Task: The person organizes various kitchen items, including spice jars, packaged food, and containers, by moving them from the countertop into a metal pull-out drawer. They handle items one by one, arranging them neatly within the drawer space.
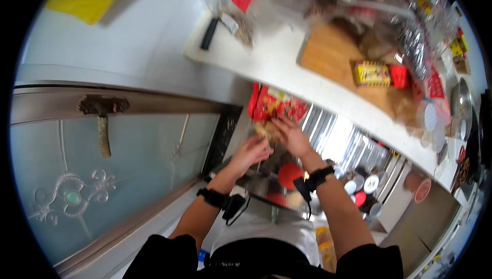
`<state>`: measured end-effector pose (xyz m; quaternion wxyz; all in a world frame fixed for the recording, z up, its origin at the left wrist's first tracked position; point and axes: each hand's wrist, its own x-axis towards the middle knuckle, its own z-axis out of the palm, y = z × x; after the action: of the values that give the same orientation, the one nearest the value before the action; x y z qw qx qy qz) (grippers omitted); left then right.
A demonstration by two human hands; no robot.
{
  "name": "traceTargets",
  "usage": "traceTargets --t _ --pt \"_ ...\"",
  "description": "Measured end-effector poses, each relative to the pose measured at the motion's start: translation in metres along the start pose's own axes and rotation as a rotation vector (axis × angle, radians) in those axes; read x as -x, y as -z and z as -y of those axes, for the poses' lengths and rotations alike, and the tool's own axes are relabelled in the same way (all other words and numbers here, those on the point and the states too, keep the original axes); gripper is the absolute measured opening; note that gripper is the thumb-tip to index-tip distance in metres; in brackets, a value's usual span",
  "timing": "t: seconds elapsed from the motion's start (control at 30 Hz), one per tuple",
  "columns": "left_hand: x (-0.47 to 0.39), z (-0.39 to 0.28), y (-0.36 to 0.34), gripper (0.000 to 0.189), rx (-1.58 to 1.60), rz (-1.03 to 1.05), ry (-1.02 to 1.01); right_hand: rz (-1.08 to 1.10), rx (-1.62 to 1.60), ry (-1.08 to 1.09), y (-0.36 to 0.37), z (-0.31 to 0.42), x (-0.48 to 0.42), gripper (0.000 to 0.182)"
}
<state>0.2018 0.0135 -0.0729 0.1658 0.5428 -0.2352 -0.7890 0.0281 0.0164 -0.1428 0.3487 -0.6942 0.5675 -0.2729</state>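
Observation:
Just below the edge of a white counter, my right hand [294,137] reaches from the right onto a tan, lumpy item [266,129], its fingers spread over it. My left hand [251,154] is at the item's lower left side, fingertips close to it. Blur hides whether either hand grips it. A red printed plastic package [269,104] lies directly beyond the item, near my right fingertips. Below my hands, a round red thing [290,176] sits in the metal drawer or shelf. Both wrists wear black strapped devices.
The white counter [246,61] holds a wooden cutting board [330,54], a yellow packet [372,73], clear bags and a black-handled tool [209,34]. Several jars [371,184] stand below at right. A glass-paneled door [134,148] with a worn handle [103,133] is at left.

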Motion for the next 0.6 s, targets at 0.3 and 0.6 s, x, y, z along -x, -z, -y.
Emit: traceTargets --t 0.3,0.6 --pt "0.038 -0.172 -0.023 0.036 -0.217 -0.002 -0.576 -0.024 -0.004 -0.068 0.017 0.032 0.01 0.061" --pt "-0.027 -0.301 -0.063 0.029 -0.867 -0.365 -1.381 -0.258 -0.201 -0.175 0.046 0.06 0.036 0.044"
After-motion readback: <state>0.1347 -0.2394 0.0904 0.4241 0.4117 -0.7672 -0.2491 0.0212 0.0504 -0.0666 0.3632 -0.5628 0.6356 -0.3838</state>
